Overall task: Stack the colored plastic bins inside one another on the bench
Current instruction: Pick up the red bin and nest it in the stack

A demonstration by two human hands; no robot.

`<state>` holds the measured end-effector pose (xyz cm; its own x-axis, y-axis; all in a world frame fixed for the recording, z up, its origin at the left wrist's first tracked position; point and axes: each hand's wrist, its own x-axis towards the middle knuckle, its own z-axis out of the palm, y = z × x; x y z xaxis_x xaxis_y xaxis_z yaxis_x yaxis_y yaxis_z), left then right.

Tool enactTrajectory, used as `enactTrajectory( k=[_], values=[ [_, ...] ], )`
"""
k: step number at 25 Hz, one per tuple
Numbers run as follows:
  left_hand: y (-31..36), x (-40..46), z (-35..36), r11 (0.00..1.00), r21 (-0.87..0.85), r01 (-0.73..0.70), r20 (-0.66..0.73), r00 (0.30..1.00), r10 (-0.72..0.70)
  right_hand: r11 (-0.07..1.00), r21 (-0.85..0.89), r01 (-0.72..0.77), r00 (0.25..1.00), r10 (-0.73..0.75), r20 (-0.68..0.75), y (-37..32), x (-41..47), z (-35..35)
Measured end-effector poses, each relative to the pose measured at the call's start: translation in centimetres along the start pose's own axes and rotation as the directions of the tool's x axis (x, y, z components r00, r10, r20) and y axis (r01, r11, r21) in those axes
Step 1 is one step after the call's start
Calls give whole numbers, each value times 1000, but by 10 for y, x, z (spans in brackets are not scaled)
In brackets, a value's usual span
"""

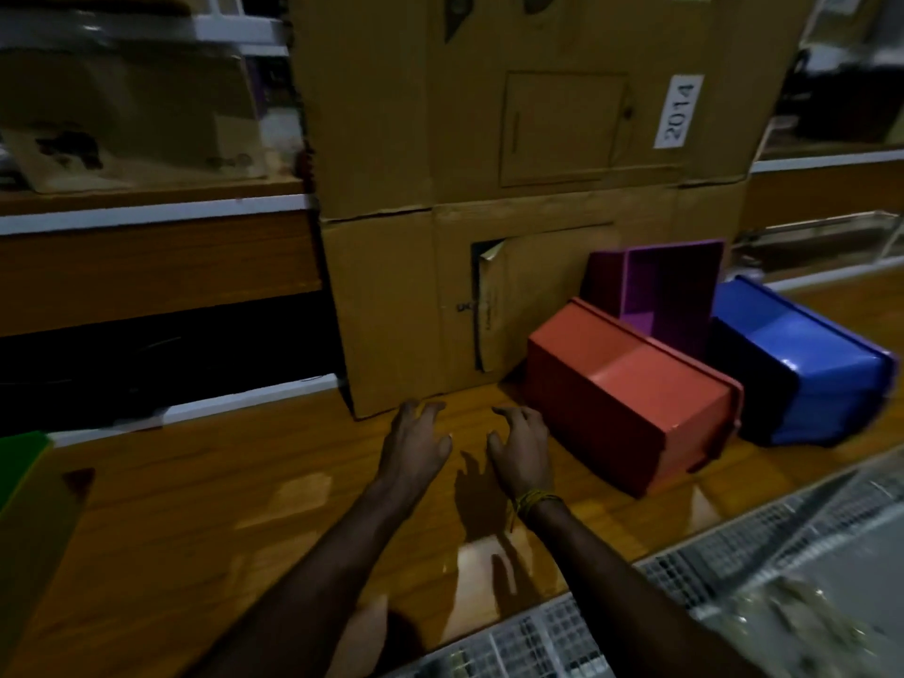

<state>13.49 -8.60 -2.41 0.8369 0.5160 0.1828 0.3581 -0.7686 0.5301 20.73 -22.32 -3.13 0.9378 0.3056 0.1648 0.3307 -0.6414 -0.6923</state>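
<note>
as far as the head view shows, no nesting is done yet: three bins lie separately at the right of the wooden bench (205, 506). red bin (631, 384) lies tipped over nearest the hands; purple bin (670, 291) stands on its side behind it against the cardboard boxes (513, 188), opening toward the camera; blue bin (807, 364) lies tipped just right of both. green edge (22, 462) at far left, possibly a fourth bin, cannot tell. left hand (416, 445) and right hand (521, 445) hover over the bench, fingers spread and curled, grasping nothing. judgement: all stacking remains.
</note>
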Motion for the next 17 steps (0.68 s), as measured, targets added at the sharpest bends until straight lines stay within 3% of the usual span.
enactTrajectory(
  k=[4,8,17],
  values=[
    [71,37,44,992,-66,-104,80,991,109,996,-84,42,983,-56,-173,39,41,-65],
    [125,67,81,979,-108,-173,113,976,185,982,-182,-39,957,-16,-290,76,75,-112],
    [182,95,123,940,-148,-309,114,938,326,878,-420,-229,937,81,-341,128,124,-146]
  ],
)
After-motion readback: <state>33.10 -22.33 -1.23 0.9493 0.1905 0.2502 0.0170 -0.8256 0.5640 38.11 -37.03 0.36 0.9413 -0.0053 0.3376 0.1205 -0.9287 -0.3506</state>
